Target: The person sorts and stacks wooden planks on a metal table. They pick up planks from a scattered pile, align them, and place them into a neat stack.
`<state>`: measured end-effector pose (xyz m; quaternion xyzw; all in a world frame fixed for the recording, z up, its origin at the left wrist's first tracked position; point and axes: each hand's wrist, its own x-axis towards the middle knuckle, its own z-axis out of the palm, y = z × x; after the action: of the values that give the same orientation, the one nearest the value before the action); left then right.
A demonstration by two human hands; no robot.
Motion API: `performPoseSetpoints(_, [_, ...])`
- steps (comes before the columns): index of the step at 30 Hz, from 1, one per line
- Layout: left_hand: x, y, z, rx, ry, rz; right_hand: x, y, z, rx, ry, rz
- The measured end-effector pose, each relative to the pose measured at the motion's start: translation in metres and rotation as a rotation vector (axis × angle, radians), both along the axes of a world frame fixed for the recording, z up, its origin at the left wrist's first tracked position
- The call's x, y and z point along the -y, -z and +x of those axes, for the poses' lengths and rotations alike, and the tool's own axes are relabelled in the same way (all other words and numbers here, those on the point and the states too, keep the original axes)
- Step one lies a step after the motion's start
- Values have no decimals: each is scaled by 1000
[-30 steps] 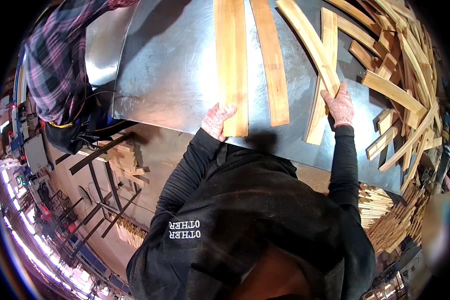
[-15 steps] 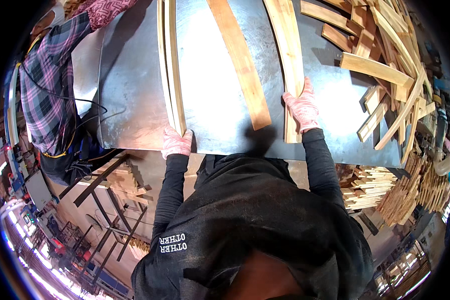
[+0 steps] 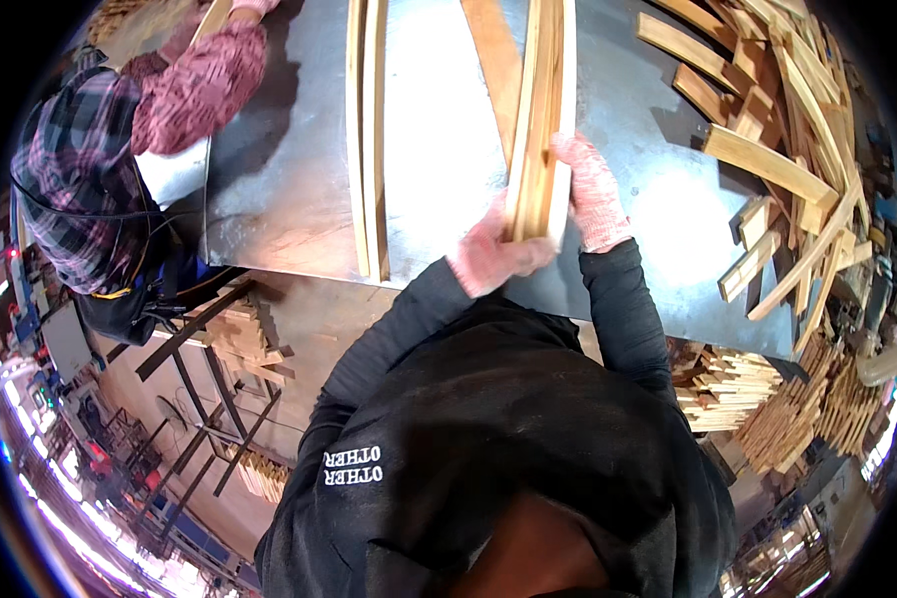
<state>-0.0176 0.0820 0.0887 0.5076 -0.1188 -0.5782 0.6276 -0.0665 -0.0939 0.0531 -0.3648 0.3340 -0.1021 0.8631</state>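
Observation:
Both my hands, in pink knit gloves, grip the near end of a small bundle of long wooden strips (image 3: 536,140), tilted up on edge over the metal table. My left hand (image 3: 498,249) wraps the bundle's near end from the left, fingers curled under it. My right hand (image 3: 592,191) closes on its right side, slightly farther along. Behind the bundle, a flat reddish wooden strip (image 3: 492,62) lies partly covered. To the left, a pair of narrow wooden strips (image 3: 367,149) rests side by side on the table, touched by neither hand.
The metal table (image 3: 279,189) spans the view. A heap of curved wooden pieces (image 3: 767,149) covers its right end. At the left a co-worker in a plaid shirt (image 3: 70,189) handles a strip. Stacked wood (image 3: 728,384) stands below the right edge, a dark metal frame (image 3: 204,399) lower left.
My left hand has left the pair of strips and moved right onto the bundle. The strips at my right hand are now turned up on edge. The co-worker's arms have come nearer.

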Motion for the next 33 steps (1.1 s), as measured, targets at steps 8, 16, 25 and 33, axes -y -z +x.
performPoseSetpoints(8, [-37, 12, 34, -437, -82, -7, 12, 41, -22, -496, -159, -875])
performPoseSetpoints(16, [-78, 0, 47, 11, -194, 97, -57, 38, -3, -924, -644, -1432])
performPoseSetpoints(25, [-182, 13, 128, 643, -444, 699, -44, 41, -4, -900, -588, -1397])
performPoseSetpoints(33, [-222, 102, 77, 828, -140, 829, -68, 61, 7, -140, -439, -373])
